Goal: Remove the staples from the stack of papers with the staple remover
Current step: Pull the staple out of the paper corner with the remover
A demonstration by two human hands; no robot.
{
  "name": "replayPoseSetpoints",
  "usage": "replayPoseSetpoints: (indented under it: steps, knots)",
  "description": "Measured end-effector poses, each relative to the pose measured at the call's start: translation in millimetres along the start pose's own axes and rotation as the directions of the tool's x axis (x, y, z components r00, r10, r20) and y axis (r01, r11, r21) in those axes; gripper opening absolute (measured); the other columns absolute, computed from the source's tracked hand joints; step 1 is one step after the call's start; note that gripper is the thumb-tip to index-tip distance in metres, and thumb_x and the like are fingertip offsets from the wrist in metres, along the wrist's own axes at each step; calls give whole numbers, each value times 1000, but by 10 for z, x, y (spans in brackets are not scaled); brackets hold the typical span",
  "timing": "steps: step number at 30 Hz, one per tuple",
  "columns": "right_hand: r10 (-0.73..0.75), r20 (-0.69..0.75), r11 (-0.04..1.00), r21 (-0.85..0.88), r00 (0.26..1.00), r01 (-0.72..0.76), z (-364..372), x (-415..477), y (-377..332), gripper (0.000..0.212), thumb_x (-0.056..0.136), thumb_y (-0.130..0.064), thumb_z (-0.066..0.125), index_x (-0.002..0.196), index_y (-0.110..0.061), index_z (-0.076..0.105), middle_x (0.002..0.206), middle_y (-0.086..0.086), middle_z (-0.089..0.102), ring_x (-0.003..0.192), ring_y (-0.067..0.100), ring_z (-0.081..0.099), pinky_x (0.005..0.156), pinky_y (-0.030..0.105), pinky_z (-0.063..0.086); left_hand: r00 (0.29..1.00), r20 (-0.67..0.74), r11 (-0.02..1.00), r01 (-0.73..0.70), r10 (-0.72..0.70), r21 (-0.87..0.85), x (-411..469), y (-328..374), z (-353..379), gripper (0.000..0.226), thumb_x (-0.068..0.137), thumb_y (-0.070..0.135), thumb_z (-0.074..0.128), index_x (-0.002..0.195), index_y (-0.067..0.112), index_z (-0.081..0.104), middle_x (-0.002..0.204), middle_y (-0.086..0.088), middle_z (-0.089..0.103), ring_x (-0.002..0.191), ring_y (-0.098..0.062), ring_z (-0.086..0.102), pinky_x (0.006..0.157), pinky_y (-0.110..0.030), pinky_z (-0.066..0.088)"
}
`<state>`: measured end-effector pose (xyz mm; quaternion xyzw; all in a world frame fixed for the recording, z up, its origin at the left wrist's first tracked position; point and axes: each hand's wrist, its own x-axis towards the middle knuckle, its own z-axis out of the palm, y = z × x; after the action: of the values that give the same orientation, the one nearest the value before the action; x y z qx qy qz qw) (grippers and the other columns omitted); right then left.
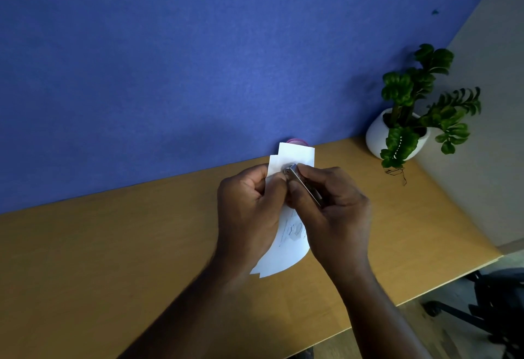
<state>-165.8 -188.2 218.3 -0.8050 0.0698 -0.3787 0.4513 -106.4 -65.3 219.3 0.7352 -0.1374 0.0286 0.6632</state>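
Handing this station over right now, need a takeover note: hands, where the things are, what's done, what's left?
Left hand: grips the stack of papers near its upper part, over the desk.
Right hand: holds the staple remover, its tip at the papers' upper edge, beside the left thumb.
Done: tool and papers are both in hand, with the tool at the papers.
Left: no staple is visible, so I cannot tell how many are out. Check the corner, pull what remains, then set both down.
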Motion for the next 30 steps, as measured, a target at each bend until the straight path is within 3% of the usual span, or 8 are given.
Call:
replayPoseSetpoints:
  steps: [3,9,12,15,19,22,26,30]
  knots:
    - [-20,-13,1000,-24,1000,20,12,-13,6,25,92,-17,80,117,-12,80,100,-1,76,91,6,72,75,20,56,1000,5,1000,-4,4,4,-7,2,12,18,104,26,70,97,23,86,84,15,85,79,-10,82,65,-24,67]
    - [-60,-7,995,-85,998,59,2,5,-8,26,93,-17,79,119,-13,79,102,-1,73,91,4,69,76,13,49,1000,11,1000,-13,13,17,-63,3,54,29,105,24,67,81,16,81,65,5,74,56,-13,65,51,-15,47]
    - [4,-26,1000,-31,1000,-4,-20,2,14,25,92,-18,79,117,-17,79,101,-2,74,90,10,72,73,23,55,1000,1,1000,24,-24,4,-45,11,37,23,104,23,70,86,18,84,69,8,78,59,-7,69,52,-16,51]
    - [20,-39,999,-46,999,-22,-46,5,52,23,91,-18,82,114,-16,80,98,-5,74,88,10,71,71,22,55,999,-14,998,50,-50,42,-20,17,26,22,102,22,70,85,24,83,79,7,83,73,-18,78,60,-35,65]
    - [37,-20,996,-75,999,-38,-21,-14,58,24,90,-17,83,113,-15,81,98,-4,74,86,5,69,71,14,52,999,22,998,49,-50,28,-4,63,-1,34,102,20,70,81,46,77,83,25,82,82,-4,80,63,-13,61]
    - [46,-5,996,-81,999,-46,-20,-21,55,25,90,-14,85,114,-16,81,99,-3,75,87,5,69,72,19,54,998,19,997,64,-65,44,-4,19,4,28,104,17,71,86,35,82,84,18,84,81,-8,81,63,-21,63]
    - [30,15,994,-104,999,-28,-26,-11,36,24,89,-15,83,113,-12,82,98,1,74,85,8,70,71,25,56,996,24,994,83,-85,77,-7,-21,-13,20,105,17,70,92,18,85,84,13,84,78,-11,81,60,-19,61]
    - [25,4,993,-119,1000,-24,-24,-14,20,25,88,-13,85,113,-11,82,97,3,75,83,13,71,69,29,58,996,10,993,87,-88,83,-11,-26,-11,20,105,17,70,91,15,85,82,9,84,77,-16,80,63,-31,63]
